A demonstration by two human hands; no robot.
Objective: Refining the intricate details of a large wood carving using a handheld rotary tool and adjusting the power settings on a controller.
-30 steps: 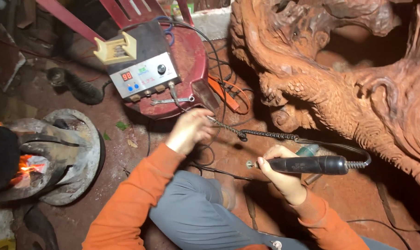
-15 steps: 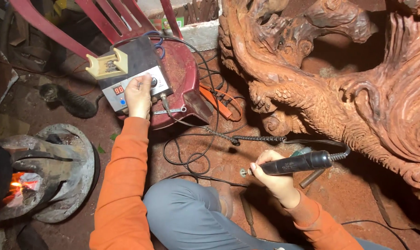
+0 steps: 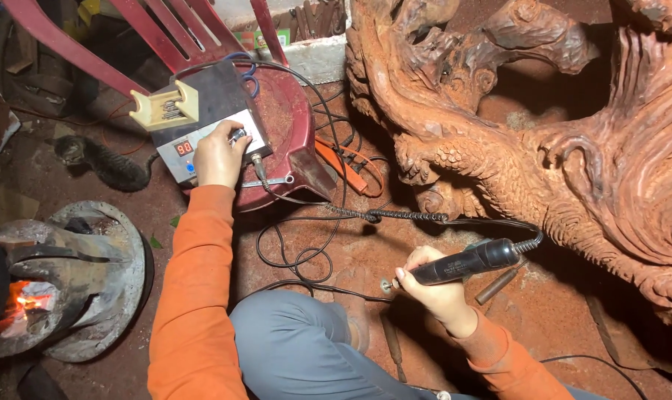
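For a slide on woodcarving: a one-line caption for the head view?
Left hand on the control box knob, right hand holding a rotary handpiece beside a carved red root sculpture.

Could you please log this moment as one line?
left hand: on control box knob | right hand: grip on rotary tool | wood carving: untouched

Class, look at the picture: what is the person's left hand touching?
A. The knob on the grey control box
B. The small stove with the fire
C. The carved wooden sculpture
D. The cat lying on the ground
A: the left hand rests on the knob of the grey control box that sits on the red stool, while the right hand holds the black rotary handpiece away from it.
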